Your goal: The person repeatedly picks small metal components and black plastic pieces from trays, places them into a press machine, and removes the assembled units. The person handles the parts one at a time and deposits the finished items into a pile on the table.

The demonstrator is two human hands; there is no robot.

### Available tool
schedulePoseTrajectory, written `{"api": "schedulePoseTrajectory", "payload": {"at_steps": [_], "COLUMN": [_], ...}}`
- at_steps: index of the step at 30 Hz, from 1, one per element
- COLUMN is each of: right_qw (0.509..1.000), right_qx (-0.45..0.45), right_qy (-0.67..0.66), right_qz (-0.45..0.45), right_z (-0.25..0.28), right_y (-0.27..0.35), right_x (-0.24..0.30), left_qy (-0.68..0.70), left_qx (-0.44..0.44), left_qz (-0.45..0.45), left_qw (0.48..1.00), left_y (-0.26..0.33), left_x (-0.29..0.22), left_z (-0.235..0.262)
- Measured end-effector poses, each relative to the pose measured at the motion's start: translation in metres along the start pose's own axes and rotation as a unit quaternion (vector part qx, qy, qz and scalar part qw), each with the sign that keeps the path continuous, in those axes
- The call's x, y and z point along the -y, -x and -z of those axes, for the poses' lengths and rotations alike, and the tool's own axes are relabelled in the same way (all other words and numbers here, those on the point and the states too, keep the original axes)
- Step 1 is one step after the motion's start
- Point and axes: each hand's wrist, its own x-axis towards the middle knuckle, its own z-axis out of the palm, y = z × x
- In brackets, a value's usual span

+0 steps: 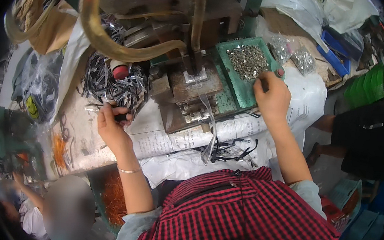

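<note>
The press machine (191,80) is sitting mid-bench; left of it, the left hand (113,123) is pinching a black strap (112,81) from the heap, which could snag. Right of it, the right hand (271,98) is closing its fingers over small metal pieces in the green tray (243,95), and may be spilling some.

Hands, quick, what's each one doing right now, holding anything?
Left hand: closed, pinching a black strap by the strap pile.
Right hand: fingers curled at the green tray of small metal parts; what it holds cannot be told.

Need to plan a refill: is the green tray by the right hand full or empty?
Partly full: small silvery metal pieces heap in the green tray's far half; the near half by the right hand is bare.
</note>
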Motion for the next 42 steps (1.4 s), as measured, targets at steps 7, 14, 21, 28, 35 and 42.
{"api": "schedulePoseTrajectory", "payload": {"at_steps": [7,14,21,28,35,42], "right_qw": [0.885,0.841,0.8,0.783,0.981,0.978], "right_qx": [0.114,0.086,0.063,0.217,0.094,-0.067], "right_qy": [-0.436,-0.534,-0.596,-0.579,-0.168,-0.197], "right_qz": [-0.115,-0.014,-0.044,-0.074,-0.026,0.005], "right_z": [0.013,-0.008,-0.01,0.052,0.017,0.025], "right_y": [-0.033,-0.009,-0.002,-0.016,-0.012,-0.026], "right_x": [0.048,0.134,0.142,0.146,0.025,0.009], "left_qy": [0.036,0.077,0.086,-0.117,-0.285,-0.253], "left_qx": [0.129,0.197,0.172,0.23,0.298,0.288], "left_qz": [-0.304,-0.398,-0.3,-0.421,-0.637,-0.629], "left_qw": [0.943,0.893,0.934,0.87,0.652,0.676], "left_y": [0.041,0.046,0.021,0.034,0.057,0.053], "left_x": [-0.11,-0.142,-0.131,-0.122,-0.079,-0.062], "left_z": [-0.056,-0.086,-0.101,-0.085,-0.111,-0.11]}}
